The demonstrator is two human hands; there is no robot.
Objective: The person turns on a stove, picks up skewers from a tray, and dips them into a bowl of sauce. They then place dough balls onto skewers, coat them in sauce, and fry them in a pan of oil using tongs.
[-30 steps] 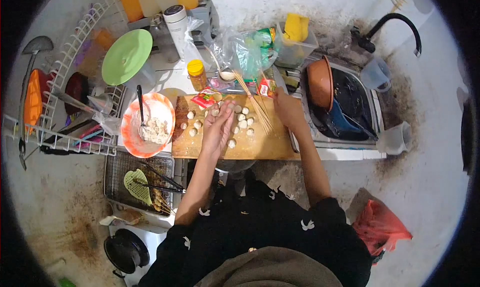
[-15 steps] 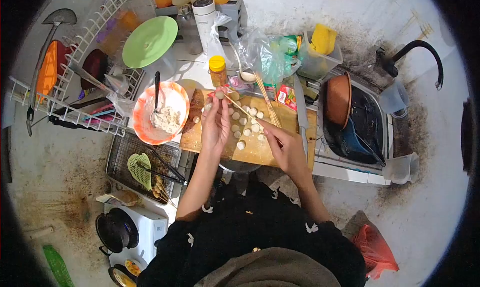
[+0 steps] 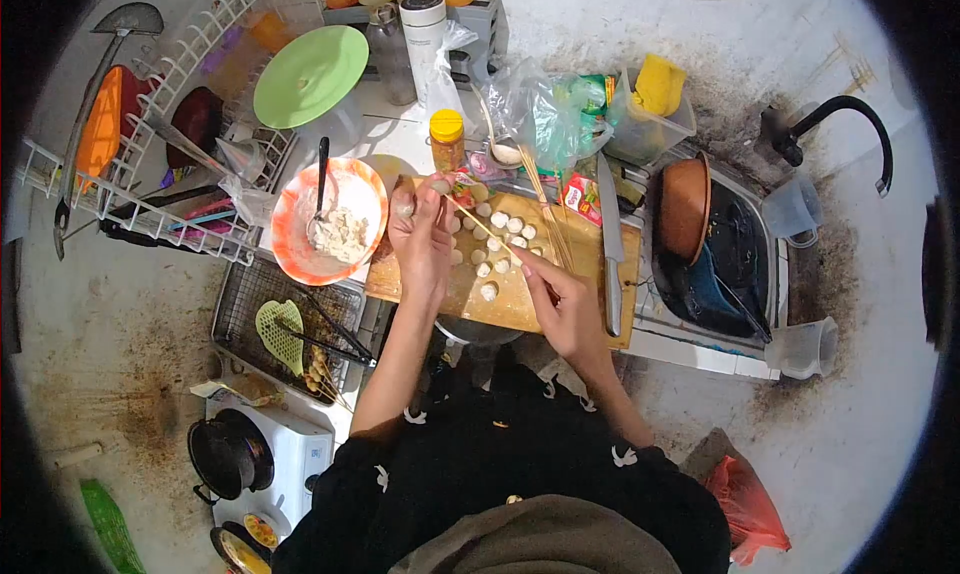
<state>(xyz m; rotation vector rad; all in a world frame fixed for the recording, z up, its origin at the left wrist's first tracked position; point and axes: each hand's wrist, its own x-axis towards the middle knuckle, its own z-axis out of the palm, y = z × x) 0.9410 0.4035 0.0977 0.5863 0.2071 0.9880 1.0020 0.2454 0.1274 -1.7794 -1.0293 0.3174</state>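
My left hand [image 3: 420,252] is closed, pinching a small pale ball [image 3: 441,186] between thumb and fingertips. A thin bamboo skewer [image 3: 484,226] slants from that ball to my right hand [image 3: 568,309], whose thumb and fingers grip its near end. Whether the tip has entered the ball is too small to tell. Both hands are above a wooden cutting board [image 3: 510,314]. Several flour-dusted balls [image 3: 489,291] lie on it between the hands. More skewers [image 3: 550,214] rest in a loose bundle on the board's right half, left of a large knife [image 3: 611,224].
Left of the board stands an orange-and-white bowl [image 3: 280,224] with a spoon and white mixture. A yellow-lidded jar [image 3: 446,144], a ladle [image 3: 505,154] and plastic bags [image 3: 545,114] sit behind. The sink [image 3: 740,244] is right; a wire-mesh tray [image 3: 235,314] and stove [image 3: 300,444] are left.
My left hand has turned, its fingers curling in more around the ball. The skewer still points at the ball from my right hand. The whole view has shifted slightly.
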